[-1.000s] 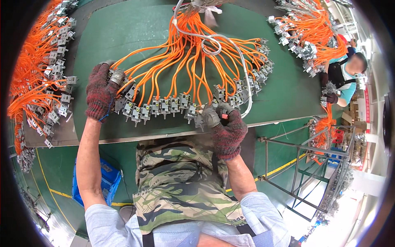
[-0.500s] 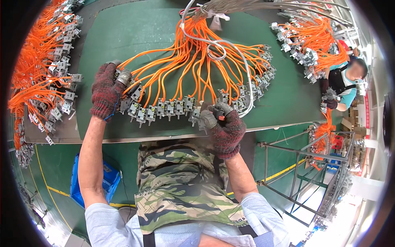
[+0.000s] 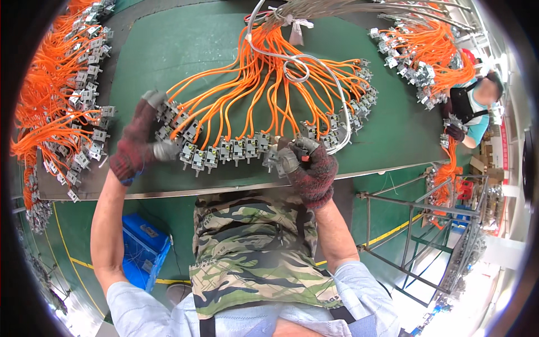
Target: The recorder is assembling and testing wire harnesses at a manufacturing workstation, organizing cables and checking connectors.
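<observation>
Already both gloved hands, left hand point(image 3: 137, 149) and right hand point(image 3: 306, 163), pinch grey plastic connectors point(image 3: 224, 151) on orange wires point(image 3: 252, 84); tugging could tangle them.

Both forearms enter from the lower edge and extend forward and upward, bare from the rolled light-blue sleeves to the wrists. Both hands wear dark red-and-grey knit gloves with pale grey fingertips.

The left hand point(image 3: 137, 143) is raised out to the person's left, arm nearly straight, wrist bent slightly inward. Its fingers are curled, thumb tip pointing toward the centre.

The right hand point(image 3: 307, 165) sits close to the torso, elbow bent, forearm angled inward. Its fingers are folded into a tight grip, with the back of the glove facing the camera.
</observation>
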`<state>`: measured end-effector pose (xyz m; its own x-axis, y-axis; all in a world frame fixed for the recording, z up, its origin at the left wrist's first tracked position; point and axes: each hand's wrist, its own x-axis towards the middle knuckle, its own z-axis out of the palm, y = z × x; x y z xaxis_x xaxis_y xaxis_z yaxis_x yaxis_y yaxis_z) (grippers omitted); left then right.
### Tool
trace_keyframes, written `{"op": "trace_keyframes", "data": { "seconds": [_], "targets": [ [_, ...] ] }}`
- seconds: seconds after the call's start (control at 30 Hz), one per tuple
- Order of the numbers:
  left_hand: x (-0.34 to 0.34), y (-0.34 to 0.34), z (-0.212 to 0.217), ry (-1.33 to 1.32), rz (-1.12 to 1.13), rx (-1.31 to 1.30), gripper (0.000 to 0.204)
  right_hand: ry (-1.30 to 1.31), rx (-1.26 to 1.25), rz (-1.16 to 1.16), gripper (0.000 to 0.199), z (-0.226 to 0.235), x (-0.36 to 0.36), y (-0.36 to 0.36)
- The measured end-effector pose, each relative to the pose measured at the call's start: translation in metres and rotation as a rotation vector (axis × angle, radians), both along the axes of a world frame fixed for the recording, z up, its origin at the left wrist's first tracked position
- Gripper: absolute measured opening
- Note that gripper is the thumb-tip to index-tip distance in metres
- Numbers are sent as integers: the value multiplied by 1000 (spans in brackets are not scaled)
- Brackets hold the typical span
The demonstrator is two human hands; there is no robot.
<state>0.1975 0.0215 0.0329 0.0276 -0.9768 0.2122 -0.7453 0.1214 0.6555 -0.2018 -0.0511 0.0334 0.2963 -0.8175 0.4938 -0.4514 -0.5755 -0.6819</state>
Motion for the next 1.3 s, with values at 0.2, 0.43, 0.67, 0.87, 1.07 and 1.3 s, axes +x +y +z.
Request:
{"op": "trace_keyframes", "data": {
  "seconds": [0.2, 0.43, 0.67, 0.87, 1.07, 1.3],
  "targets": [
    [-42, 25, -5, -332, -81, -109, 125, -121, 38, 24, 23, 1, -24, -33],
    [-135, 27, -13, -338, 169, -95, 123, -196, 20, 28, 26, 38, -60, -58],
    [-175, 5, -12, -308, 202, -76, 117, -544, 545, -58, 34, 22, -78, -56],
    [-184, 3, -24, -321, 261, -131, 114, -394, 471, -41, 24, 18, -82, -59],
    [-184, 3, -29, -316, 261, -175, 115, -441, 563, -104, 23, 17, -81, -62],
    [-185, 3, -25, -292, 265, -161, 114, -356, 529, -77, 26, 12, -83, -64]
  ]
}}
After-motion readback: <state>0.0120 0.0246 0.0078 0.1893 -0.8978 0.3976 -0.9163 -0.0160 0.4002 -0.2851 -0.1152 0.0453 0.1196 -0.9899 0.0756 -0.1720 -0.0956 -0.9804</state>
